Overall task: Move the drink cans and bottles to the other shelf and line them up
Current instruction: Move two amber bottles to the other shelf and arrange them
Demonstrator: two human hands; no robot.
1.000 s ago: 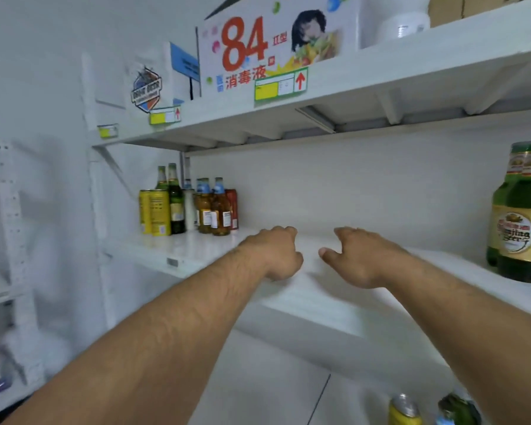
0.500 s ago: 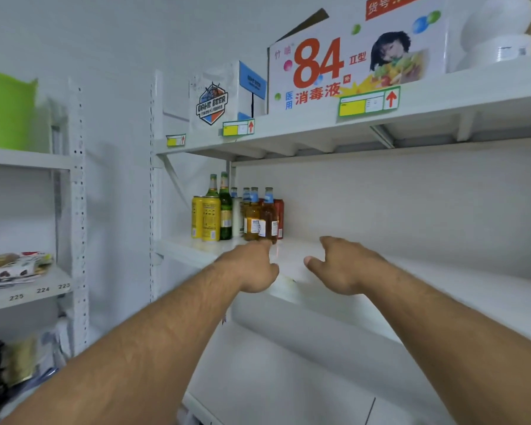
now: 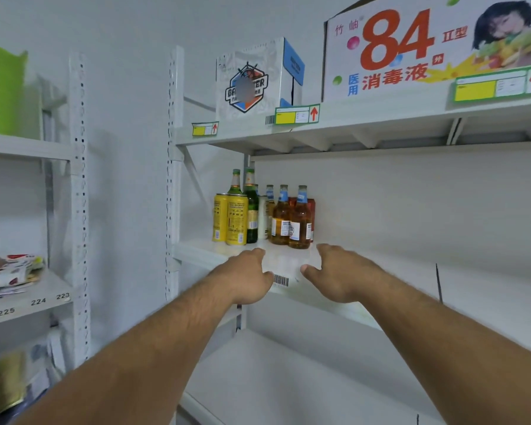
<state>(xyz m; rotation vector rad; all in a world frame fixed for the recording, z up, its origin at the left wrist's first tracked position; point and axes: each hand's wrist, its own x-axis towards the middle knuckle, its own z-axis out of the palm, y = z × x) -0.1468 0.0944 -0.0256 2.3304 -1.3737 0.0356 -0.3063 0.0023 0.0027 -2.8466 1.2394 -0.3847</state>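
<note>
Both forearms were bare all the way to the bottom edge of the shot, so no sleeves, cuffs or gloves showed anywhere. The left hand (image 3: 246,279) had nothing on it: no watch, no wristband, no ring that I could make out. Same story for the right hand (image 3: 342,276), plain wrist and plain fingers (image 3: 327,250). Fine hair ran along the tops of both forearms. Fingernails weren't visible.

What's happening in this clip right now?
A person reaches both bare hands toward a cluster of drinks on the white shelf. The left hand and right hand are open and hold nothing. Yellow cans, green bottles and amber bottles stand bunched at the shelf's left end, untouched.
</note>
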